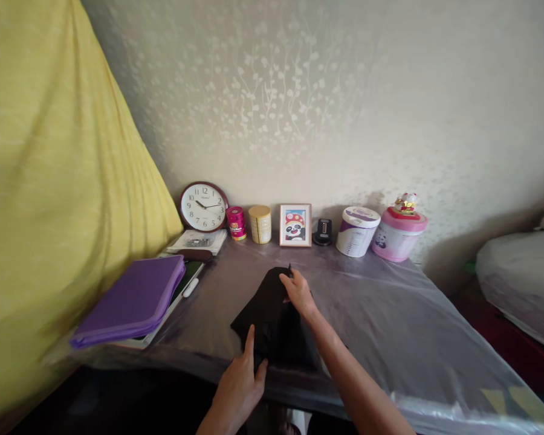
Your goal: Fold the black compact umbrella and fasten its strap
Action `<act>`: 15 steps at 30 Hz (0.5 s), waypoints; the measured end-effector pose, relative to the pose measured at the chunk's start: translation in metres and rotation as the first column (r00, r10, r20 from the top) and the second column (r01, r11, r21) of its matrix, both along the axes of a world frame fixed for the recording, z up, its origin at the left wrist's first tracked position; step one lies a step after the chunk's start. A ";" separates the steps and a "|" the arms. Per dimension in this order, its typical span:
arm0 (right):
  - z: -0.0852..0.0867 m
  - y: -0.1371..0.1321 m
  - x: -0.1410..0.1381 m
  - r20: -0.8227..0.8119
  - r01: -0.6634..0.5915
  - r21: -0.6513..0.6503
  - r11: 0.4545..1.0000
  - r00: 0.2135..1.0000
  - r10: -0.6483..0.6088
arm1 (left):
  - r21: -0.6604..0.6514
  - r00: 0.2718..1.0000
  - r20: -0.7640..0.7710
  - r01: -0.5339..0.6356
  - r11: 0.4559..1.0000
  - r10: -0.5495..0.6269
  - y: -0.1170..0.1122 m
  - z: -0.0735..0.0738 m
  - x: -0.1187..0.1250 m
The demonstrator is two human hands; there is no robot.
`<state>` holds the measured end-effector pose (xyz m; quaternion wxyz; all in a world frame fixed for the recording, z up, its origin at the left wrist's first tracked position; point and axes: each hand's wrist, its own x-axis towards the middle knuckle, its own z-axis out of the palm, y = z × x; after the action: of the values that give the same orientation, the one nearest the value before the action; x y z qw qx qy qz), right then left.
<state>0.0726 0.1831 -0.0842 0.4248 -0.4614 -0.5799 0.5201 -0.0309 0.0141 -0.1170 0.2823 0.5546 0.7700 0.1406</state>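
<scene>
A black, cloth-like item [265, 302] lies partly raised at the front middle of the table; its exact kind cannot be made out. At its far upper corner, my right hand [299, 293] pinches the edge between thumb and fingers. My left hand [242, 380] is at the near left edge of the same black item, index finger stretched forward and thumb apart. The other fingers of that hand are mostly hidden beneath it. My right wrist and forearm cover part of the item's right side.
A purple zip folder [129, 296] rests on books at the left, beside a yellow curtain [72, 151]. Along the wall stand a round clock [204, 206], a pink tin [236, 223], a yellow-lidded can [260, 225], a framed panda picture [295, 225], a black stand [323, 232] and two tubs [357, 232].
</scene>
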 end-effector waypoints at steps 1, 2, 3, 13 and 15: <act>-0.002 0.001 -0.004 0.009 0.001 0.005 1.000 1.000 -0.001 | -0.009 1.000 -0.015 0.004 1.000 -0.004 0.000 0.000 0.000; -0.005 0.002 -0.008 0.024 0.004 0.011 1.000 1.000 -0.004 | -0.018 1.000 -0.029 0.005 1.000 -0.005 0.000 -0.001 0.000; -0.008 0.003 -0.012 0.044 0.005 0.018 1.000 0.999 -0.006 | -0.027 0.999 -0.043 0.003 1.000 -0.005 0.001 -0.001 0.000; -0.015 0.002 -0.033 0.570 -0.047 0.227 0.973 0.816 -0.094 | -0.067 0.991 -0.133 0.014 0.998 -0.023 0.002 0.003 0.001; -0.011 -0.001 -0.033 0.616 -0.082 0.230 0.970 0.784 -0.080 | -0.054 0.991 -0.128 0.020 0.998 -0.026 0.001 0.003 0.002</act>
<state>0.0397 0.1818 -0.0955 0.2636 -0.5504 -0.7468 0.2643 -0.0292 0.0155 -0.1141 0.2481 0.5638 0.7836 0.0809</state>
